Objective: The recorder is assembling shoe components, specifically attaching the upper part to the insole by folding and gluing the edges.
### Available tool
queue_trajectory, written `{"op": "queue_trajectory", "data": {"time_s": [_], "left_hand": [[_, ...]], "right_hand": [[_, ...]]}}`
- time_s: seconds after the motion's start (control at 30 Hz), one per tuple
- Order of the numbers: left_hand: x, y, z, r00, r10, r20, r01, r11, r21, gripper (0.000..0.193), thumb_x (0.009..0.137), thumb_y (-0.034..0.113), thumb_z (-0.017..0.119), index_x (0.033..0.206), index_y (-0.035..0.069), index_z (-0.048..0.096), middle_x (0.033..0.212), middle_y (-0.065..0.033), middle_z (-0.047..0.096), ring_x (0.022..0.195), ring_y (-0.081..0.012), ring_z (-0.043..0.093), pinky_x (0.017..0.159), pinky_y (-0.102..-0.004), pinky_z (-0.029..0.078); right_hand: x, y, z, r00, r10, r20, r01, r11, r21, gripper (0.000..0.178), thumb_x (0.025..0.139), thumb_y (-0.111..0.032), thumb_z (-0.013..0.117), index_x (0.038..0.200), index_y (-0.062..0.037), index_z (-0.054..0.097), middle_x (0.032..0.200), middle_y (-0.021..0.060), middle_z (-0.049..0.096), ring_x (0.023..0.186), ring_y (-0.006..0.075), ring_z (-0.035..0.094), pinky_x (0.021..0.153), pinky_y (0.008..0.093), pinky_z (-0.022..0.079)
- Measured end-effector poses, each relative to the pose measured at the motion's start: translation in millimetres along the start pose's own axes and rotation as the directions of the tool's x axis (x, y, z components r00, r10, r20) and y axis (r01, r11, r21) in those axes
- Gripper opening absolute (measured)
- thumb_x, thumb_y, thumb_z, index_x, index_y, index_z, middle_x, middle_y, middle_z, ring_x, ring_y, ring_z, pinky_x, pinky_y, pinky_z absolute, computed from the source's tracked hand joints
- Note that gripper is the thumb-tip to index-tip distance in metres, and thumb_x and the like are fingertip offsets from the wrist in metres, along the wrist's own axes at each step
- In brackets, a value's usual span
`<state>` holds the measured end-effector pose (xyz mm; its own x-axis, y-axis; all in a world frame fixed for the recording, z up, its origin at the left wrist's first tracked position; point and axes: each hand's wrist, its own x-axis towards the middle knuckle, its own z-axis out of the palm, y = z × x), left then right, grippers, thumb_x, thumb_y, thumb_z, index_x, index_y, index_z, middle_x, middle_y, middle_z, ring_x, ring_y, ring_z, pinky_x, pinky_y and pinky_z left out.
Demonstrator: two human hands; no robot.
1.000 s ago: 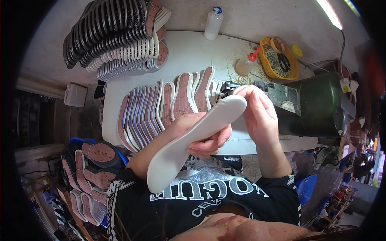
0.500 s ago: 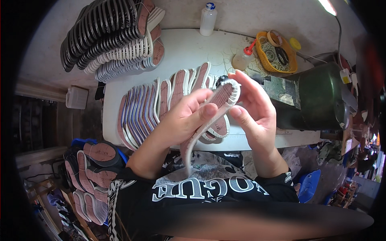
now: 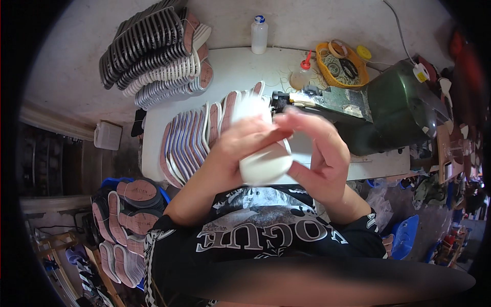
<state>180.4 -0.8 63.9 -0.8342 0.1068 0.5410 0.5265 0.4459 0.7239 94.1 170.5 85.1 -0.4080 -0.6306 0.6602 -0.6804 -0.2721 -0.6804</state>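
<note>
My left hand (image 3: 228,152) is closed around a shoe insole (image 3: 265,168), whose smooth white, rounded end faces up below my fingers. Motion blurs the insole and my fingertips. Right of it, my right hand (image 3: 327,158) curves with thumb and fingers apart; its thumb is at the insole's edge and its fingertips are by those of my left hand. Just behind my hands, a row of similar insoles (image 3: 186,146) stands on edge on the white table, pinkish-brown with pale rims. My hands hide part of that row.
Bundled black, white and grey insoles (image 3: 148,48) are stacked at the far left. A dark green machine (image 3: 396,110) stands right. Behind are a clear bottle (image 3: 259,38), a red-tipped bottle (image 3: 300,78) and a yellow basket (image 3: 323,65) of bands. A blue crate (image 3: 162,193) holds more insoles.
The insole has been turned over, from its brown face with gathered white rim to its smooth white side. My right hand has come nearer to my left; the view has shifted slightly.
</note>
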Motion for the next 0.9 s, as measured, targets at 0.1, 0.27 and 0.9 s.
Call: {"op": "queue_trajectory", "data": {"time_s": [0.1,0.27,0.9], "left_hand": [[-0.7,3.1,-8.6,0.961,0.204,-0.185,-0.064,0.819,0.570,0.042,0.067,0.022,0.071,0.108,0.014,0.068,0.102,-0.0024,0.066,0.102,-0.0231,0.060,0.100,-0.0500,0.034],[-19.5,-2.1,-1.1,0.969,0.209,-0.129,-0.037,0.645,0.764,0.037,0.067,0.020,0.069,0.104,0.020,0.071,0.101,-0.0022,0.065,0.107,-0.0210,0.055,0.108,-0.0486,0.021],[-31.2,-23.0,62.8,0.633,-0.657,-0.410,0.241,0.670,-0.702,0.036,0.096,0.041,0.048,0.076,0.012,0.046,0.058,0.0053,0.036,0.047,-0.0036,0.031,0.041,-0.0215,0.023]], "right_hand": [[-18.4,-8.9,10.4,0.934,0.352,0.054,-0.332,0.803,0.494,0.071,0.080,-0.005,0.067,0.139,0.0008,0.029,0.116,0.0101,0.050,0.106,0.0183,0.052,0.089,0.0335,0.043],[-40.4,-18.0,23.7,0.776,0.557,0.296,-0.526,0.313,0.790,0.048,0.089,-0.003,0.057,0.132,0.0038,0.038,0.111,0.0111,0.055,0.101,0.0151,0.056,0.085,0.0290,0.049],[-76.0,26.9,53.3,0.678,0.688,0.257,-0.600,0.317,0.734,0.021,0.084,-0.012,0.068,0.099,0.0017,0.062,0.091,0.0022,0.064,0.082,0.0096,0.057,0.075,0.0260,0.046]]}}
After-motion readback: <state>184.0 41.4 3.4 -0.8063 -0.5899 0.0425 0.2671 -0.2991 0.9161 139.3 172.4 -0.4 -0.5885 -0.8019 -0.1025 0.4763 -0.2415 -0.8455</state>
